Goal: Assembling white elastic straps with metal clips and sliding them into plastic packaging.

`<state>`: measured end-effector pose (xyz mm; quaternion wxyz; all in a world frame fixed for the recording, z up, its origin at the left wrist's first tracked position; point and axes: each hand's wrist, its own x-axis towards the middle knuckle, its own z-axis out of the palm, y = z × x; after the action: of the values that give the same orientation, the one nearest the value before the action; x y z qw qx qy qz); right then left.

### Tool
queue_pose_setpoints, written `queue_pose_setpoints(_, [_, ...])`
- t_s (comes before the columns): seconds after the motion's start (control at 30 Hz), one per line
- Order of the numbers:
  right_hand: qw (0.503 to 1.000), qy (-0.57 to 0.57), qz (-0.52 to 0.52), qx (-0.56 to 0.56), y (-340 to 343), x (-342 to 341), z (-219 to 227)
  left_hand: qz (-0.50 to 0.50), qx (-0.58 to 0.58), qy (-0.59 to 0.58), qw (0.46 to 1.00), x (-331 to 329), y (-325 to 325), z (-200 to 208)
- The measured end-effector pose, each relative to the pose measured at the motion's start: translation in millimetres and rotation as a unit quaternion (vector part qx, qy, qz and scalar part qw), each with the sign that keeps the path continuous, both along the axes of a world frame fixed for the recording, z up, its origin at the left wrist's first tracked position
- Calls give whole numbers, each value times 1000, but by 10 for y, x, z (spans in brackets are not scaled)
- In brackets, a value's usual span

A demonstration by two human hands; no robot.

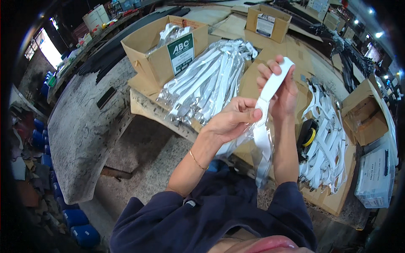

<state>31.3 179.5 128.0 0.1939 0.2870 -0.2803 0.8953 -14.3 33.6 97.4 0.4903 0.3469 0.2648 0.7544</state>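
A white strap (275,83), looking like a belt, is held up in front of me with its upper end folded over. My right hand (288,93) grips it near the top, fingers behind the band. Lower down, my left hand (237,119) pinches the strap between thumb and fingers. Clear plastic film (262,166) hangs around the strap's lower part. Left of my hands lies a heap of white straps in clear plastic sleeves (211,80). On the right is a pile of loose white straps (327,147), with a black and yellow round tool (309,134), perhaps a tape measure, at its edge.
An open cardboard box (145,67) with packed straps stands at the back left. Another cardboard box (270,24) sits farther back. At the right edge are an open carton (363,114) and a clear plastic bin (373,173). Flattened cardboard (333,202) covers the tabletop.
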Motion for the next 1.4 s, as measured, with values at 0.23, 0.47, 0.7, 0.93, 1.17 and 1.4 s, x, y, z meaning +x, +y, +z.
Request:
queue_pose_setpoints(0.23, [852, -83, -462, 233, 336, 196, 963, -41, 72, 13, 996, 21, 620, 491])
queue_pose_setpoints(0.47, [607, -107, -660, 430, 653, 235, 2261, 165, 222, 364, 889, -82, 1081, 1397])
queue_pose_setpoints(0.7, [438, -104, -725, 522, 663, 88, 2550, 177, 174, 313, 917, -293, 1149, 1555])
queue_pose_setpoints(0.93, [497, -202, -605, 589, 1209, -105, 2149, 138, 62, 280, 948, -452, 1163, 1445])
queue_pose_setpoints(1.17, [415, -41, -643, 642, 772, 635, 1545, 164, 34, 292, 942, -483, 1087, 1253])
queue_pose_setpoints(1.4, [376, -9, -547, 748, 755, 874, 1352, 142, 20, 315, 938, -356, 1106, 1085])
